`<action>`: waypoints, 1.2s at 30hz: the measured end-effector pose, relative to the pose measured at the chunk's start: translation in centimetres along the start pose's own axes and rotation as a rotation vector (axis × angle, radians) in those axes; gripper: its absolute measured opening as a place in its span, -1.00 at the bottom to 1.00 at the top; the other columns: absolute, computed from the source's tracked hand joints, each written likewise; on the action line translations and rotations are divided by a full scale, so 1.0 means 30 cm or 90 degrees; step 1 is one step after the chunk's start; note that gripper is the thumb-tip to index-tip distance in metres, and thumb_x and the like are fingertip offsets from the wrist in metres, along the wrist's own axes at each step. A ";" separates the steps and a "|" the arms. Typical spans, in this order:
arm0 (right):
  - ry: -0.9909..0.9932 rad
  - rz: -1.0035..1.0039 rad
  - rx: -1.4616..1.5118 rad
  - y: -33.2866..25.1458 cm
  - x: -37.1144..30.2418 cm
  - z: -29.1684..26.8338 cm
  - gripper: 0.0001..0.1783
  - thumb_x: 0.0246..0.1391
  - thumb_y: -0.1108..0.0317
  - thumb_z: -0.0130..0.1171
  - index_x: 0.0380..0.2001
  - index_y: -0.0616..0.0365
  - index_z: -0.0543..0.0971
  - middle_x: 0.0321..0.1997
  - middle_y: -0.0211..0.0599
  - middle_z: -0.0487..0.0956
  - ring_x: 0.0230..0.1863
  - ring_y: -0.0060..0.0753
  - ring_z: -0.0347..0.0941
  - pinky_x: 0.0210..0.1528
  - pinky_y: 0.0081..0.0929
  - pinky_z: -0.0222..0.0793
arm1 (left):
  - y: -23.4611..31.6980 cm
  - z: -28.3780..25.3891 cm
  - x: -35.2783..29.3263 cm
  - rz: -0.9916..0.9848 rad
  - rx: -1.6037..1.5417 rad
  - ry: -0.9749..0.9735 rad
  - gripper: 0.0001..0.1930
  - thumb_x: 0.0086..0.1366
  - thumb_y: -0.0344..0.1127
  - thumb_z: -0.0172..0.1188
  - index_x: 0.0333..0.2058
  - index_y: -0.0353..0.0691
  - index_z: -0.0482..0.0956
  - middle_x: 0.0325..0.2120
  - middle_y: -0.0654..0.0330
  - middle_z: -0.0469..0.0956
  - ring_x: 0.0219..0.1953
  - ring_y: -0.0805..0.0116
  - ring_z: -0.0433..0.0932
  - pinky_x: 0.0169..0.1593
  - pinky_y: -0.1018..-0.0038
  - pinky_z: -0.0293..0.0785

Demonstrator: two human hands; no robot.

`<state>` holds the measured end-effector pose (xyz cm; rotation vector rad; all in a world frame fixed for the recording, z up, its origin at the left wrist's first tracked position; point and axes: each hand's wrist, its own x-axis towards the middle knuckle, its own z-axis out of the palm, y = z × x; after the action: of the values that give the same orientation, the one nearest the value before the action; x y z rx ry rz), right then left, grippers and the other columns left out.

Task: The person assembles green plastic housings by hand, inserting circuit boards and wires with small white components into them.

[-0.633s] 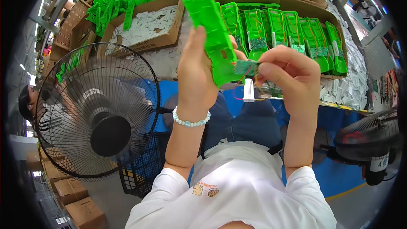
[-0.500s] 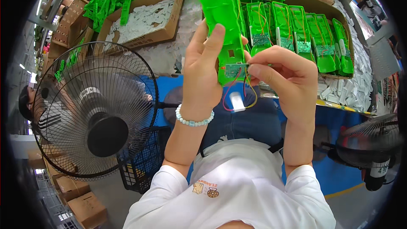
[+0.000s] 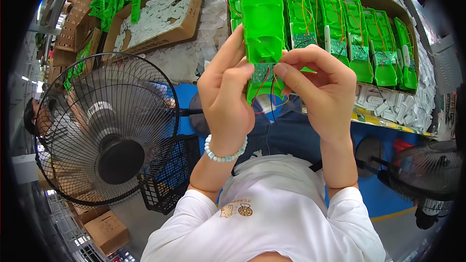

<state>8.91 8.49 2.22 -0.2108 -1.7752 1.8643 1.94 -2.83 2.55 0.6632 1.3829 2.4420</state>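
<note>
A bright green plastic housing (image 3: 263,17), open side up, stands out in front of me with its long end pointing away. My left hand (image 3: 228,85) wraps its near left side, the thumb resting by a small green circuit board (image 3: 262,72). That board sits at the near end of the housing, with red, yellow and black wires (image 3: 273,98) hanging off it. My right hand (image 3: 318,80) pinches the board's right edge between thumb and index finger. Its other fingers are curled beneath and partly hidden.
Behind, a cardboard box (image 3: 412,43) holds several green housings with boards and wires. White plastic pieces (image 3: 388,106) lie along its near side. Another carton (image 3: 194,24) at left contains small white parts, beside heaped green parts (image 3: 114,0). Fans stand left (image 3: 121,160) and right (image 3: 427,165).
The housing has been turned more upright and face-on. The board, held out over the housing's near end before, now lies down in it. My right hand has shifted slightly left with it.
</note>
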 end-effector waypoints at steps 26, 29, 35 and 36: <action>0.000 -0.092 0.083 0.027 0.009 0.015 -0.66 -0.09 0.53 0.36 -0.19 0.34 0.55 -0.26 -0.31 0.56 -0.17 -0.58 0.48 -0.18 -0.57 0.49 | 0.021 -0.060 -0.037 0.001 -0.030 -0.033 -0.43 0.13 -0.65 -0.16 0.18 -0.62 0.18 0.08 -0.19 0.41 0.10 0.18 0.46 0.13 0.40 0.39; -0.047 -0.052 0.156 0.021 -0.003 0.009 -0.60 -0.07 0.53 0.34 -0.09 0.34 0.55 -0.20 -0.27 0.61 -0.15 -0.58 0.51 -0.14 -0.56 0.49 | 0.032 -0.050 -0.039 -0.021 -0.053 -0.023 -0.43 0.12 -0.65 -0.15 0.18 -0.63 0.18 0.08 -0.19 0.40 0.12 0.18 0.44 0.14 0.39 0.37; -0.106 -0.020 0.090 0.013 -0.008 -0.027 -0.64 -0.02 0.52 0.30 -0.10 0.37 0.57 -0.31 -0.27 0.67 -0.31 -0.63 0.55 -0.24 -0.68 0.48 | 0.017 -0.033 -0.049 -0.004 -0.055 -0.026 -0.43 0.14 -0.62 -0.13 0.19 -0.62 0.18 0.07 -0.19 0.41 0.11 0.18 0.45 0.15 0.40 0.36; -0.105 -0.019 0.090 0.012 -0.009 -0.030 -0.64 -0.02 0.52 0.30 -0.10 0.37 0.57 -0.31 -0.27 0.67 -0.31 -0.63 0.55 -0.24 -0.68 0.48 | 0.019 -0.032 -0.053 -0.006 -0.055 -0.026 -0.43 0.14 -0.62 -0.13 0.19 -0.62 0.18 0.07 -0.19 0.41 0.11 0.18 0.45 0.15 0.40 0.36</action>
<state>9.46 9.16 1.71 0.0228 -1.7330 2.0267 2.84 -4.51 2.18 0.6806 1.2544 2.4520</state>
